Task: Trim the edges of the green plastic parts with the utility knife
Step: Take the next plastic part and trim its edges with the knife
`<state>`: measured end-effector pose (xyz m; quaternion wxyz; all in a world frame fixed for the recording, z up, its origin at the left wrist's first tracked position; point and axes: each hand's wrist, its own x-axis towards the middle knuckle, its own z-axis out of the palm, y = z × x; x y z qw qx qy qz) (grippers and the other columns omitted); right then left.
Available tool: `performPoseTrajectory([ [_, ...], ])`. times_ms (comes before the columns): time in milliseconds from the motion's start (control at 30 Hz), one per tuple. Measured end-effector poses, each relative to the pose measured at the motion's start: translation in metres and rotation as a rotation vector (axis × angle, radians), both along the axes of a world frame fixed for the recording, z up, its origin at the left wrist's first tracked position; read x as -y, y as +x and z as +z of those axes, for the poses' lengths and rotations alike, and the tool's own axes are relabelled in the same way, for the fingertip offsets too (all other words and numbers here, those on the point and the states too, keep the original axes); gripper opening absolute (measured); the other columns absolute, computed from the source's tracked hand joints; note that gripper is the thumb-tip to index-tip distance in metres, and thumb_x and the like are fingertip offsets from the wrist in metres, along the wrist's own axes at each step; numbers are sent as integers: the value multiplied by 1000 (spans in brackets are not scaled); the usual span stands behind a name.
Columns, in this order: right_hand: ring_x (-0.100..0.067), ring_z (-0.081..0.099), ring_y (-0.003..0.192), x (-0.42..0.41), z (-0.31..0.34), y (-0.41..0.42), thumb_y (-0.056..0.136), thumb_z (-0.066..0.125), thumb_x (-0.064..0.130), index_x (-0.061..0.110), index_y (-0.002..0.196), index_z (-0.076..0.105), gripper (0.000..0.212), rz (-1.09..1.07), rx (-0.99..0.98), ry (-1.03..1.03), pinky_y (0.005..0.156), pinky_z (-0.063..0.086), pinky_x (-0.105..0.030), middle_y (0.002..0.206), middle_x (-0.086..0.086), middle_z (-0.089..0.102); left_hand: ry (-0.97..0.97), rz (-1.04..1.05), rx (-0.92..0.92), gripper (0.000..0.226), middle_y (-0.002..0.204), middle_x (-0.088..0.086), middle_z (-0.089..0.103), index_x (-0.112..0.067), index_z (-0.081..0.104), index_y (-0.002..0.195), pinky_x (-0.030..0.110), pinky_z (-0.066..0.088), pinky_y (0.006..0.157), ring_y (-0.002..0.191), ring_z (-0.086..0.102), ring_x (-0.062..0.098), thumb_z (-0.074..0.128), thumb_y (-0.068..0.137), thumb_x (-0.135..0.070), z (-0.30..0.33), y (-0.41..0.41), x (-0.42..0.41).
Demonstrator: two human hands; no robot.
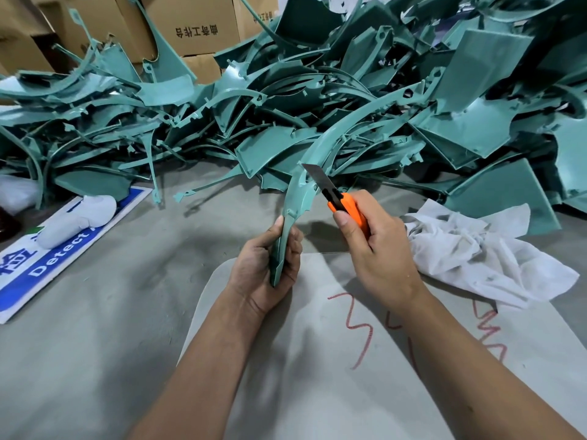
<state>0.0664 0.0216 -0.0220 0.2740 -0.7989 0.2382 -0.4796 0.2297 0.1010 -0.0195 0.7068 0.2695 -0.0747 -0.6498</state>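
The left hand [266,258] is wrapped around the lower end of a long, curved green plastic part [297,198], thumb pressed along its near edge and fingers curled behind it, so the strip stands nearly upright from the palm and arcs up and away to the right over the heap. The right hand [371,246] grips the orange utility knife [344,206], fingers closed round the handle and the thumb laid along its near side; the blade [317,179] is run out and slants up to the left, its tip meeting the right edge of the held part above the left hand, though from here it is hard to say whether the edge is actually biting in or only resting against it. Behind both hands a great pile of green plastic parts [317,100] sprawls across the far side of the desk [111,328], with cardboard boxes [193,27] stacked beyond it. A crumpled white cloth [476,258] lies just right of the knife hand, near the foot of the pile. Under the forearms sits a pale sheet [317,376] scrawled with red marks. Off to the left lie a blue and white sign [57,258] and a white glove [79,219] resting on it.
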Motion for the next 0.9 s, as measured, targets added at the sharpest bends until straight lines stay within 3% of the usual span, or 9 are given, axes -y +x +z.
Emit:
performPoseTrajectory([
  [200,-11,47,56,1,-3,1,111,51,34,31,100,51,12,-78,-36,-4,53,28,-17,65,14,46,16,12,2,33,70,3,61,-1,75,73,18,50,39,48,62,7,54,92,-19,-1,0,1],
  [400,-21,51,56,0,1,1,110,50,39,28,95,50,18,81,-30,-11,50,38,-24,69,1,51,22,32,22,34,70,3,60,-3,73,77,16,48,39,47,58,6,51,98,-19,2,-1,-2],
  [467,-20,52,58,0,3,0,111,49,39,28,93,49,21,122,-23,-14,53,36,-19,71,2,52,25,35,32,33,70,2,58,-5,66,84,15,47,38,46,55,5,44,103,-20,3,-1,-2],
  [633,-12,50,59,3,7,-5,110,52,31,49,96,48,23,159,-16,-31,57,34,-14,71,13,50,41,-16,7,26,69,1,58,-6,60,87,16,46,37,44,55,6,43,102,-20,4,-1,-4],
  [733,-13,53,60,5,7,-7,110,54,28,47,100,49,22,174,-21,-33,58,35,-13,72,14,51,31,-19,24,18,69,2,58,-5,62,87,17,47,37,44,56,8,50,92,-18,5,-2,-5],
  [900,-20,51,56,4,6,-8,111,52,31,44,101,50,17,154,16,-43,52,40,-31,68,2,52,80,128,-3,20,71,4,64,-6,65,95,20,51,42,52,64,10,51,101,-19,3,-3,-2],
])
